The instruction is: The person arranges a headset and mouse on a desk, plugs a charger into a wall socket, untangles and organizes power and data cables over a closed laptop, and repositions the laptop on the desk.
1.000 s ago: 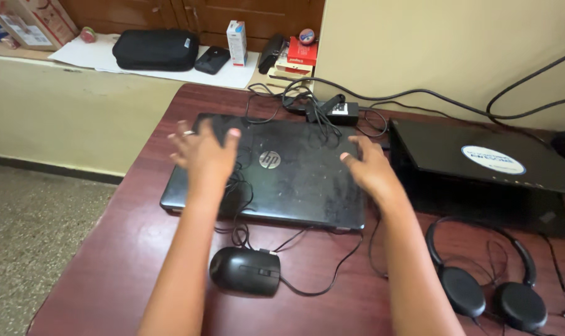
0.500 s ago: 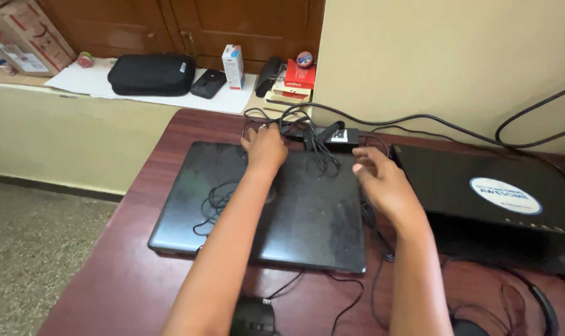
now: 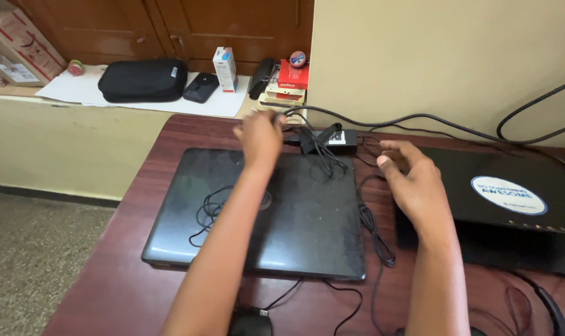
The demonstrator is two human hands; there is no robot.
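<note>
The left hand (image 3: pixel 259 135) reaches past the far edge of the closed black laptop (image 3: pixel 295 218), fingers curled on the black cables (image 3: pixel 317 146) by the power adapter (image 3: pixel 338 138). The right hand (image 3: pixel 413 183) hovers open, fingers spread, beside the laptop's right edge. The laptop lies flat on the bench (image 3: pixel 127 274), its long axis running left to right.

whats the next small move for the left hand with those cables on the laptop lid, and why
Probably draw the left hand back toward the wall, lifting the black cables it reaches at the far edge off the closed laptop. Those cables trail from the power adapter across the lid, and a thinner wire lies looped on it too. The right hand hovers open beside the lid, holding nothing.
</note>
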